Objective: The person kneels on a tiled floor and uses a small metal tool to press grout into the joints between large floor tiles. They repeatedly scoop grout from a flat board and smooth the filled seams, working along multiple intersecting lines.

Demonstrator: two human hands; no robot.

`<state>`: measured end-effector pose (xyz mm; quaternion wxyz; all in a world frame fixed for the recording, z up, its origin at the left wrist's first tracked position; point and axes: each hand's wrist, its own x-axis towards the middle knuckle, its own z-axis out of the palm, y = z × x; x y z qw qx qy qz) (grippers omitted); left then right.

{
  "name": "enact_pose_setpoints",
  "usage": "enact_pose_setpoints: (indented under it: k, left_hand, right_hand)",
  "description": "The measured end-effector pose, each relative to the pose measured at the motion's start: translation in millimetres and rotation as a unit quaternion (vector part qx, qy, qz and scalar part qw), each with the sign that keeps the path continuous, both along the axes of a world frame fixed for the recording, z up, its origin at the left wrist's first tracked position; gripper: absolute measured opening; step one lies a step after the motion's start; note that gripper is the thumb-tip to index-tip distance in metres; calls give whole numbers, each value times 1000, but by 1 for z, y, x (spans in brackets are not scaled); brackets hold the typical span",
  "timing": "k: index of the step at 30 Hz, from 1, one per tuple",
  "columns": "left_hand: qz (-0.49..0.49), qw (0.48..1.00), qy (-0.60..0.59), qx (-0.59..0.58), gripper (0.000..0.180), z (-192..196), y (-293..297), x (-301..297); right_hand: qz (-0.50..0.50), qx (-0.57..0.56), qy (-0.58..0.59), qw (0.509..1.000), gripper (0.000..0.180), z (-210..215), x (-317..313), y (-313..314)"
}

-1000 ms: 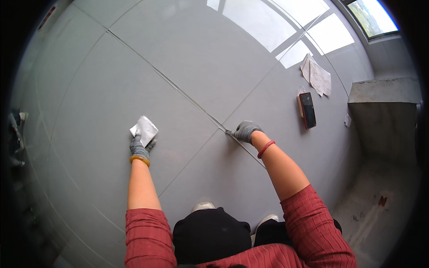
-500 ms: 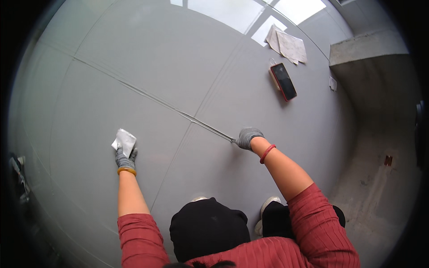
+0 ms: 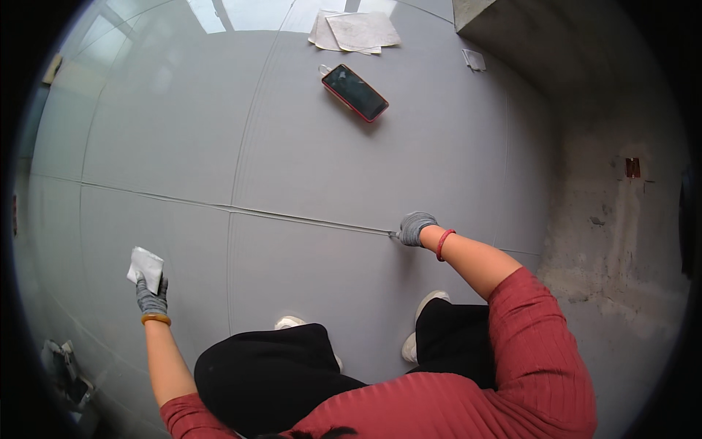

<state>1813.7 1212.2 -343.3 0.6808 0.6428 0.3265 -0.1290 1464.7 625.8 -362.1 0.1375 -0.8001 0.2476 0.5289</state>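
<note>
My right hand [image 3: 418,228], in a grey knit glove, is closed at a seam [image 3: 314,222] between large grey floor tiles [image 3: 307,161]. A small dark tip shows at its fingers, touching the seam; the rest of whatever it holds is hidden by the hand. Farther left, my left hand [image 3: 152,294], gloved the same way, grips a folded white wipe [image 3: 146,268] between thumb and fingers. It is held off to the near side of the seam.
Ahead on the tiles lies a phone [image 3: 356,93] in a red case, with a short white loop at its end. Beyond it are several pale sheets [image 3: 362,31]. A small whitish piece [image 3: 474,60] lies near the concrete wall [image 3: 585,146] on the right. My shoes [image 3: 426,314] stand close to the seam.
My view has turned to the right. My right hand has slid rightward along the seam, farther from the tile crossing. My left hand still holds the wipe and is farther from the right one.
</note>
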Motion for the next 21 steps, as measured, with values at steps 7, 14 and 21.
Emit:
enact_pose_setpoints:
  k: [7, 14, 21]
  left_hand:
    - [-222, 969, -18, 108, 56, 133, -126, -80]
    - [-434, 899, 36, 48, 58, 157, -294, -207]
    - [-463, 879, 117, -16, 55, 87, -381, -333]
  right_hand:
    - [11, 39, -32, 999, 57, -4, -91, -61]
    - [-81, 54, -46, 994, 54, -7, -196, -109]
    - [-223, 133, -205, 944, 44, -10, -241, -88]
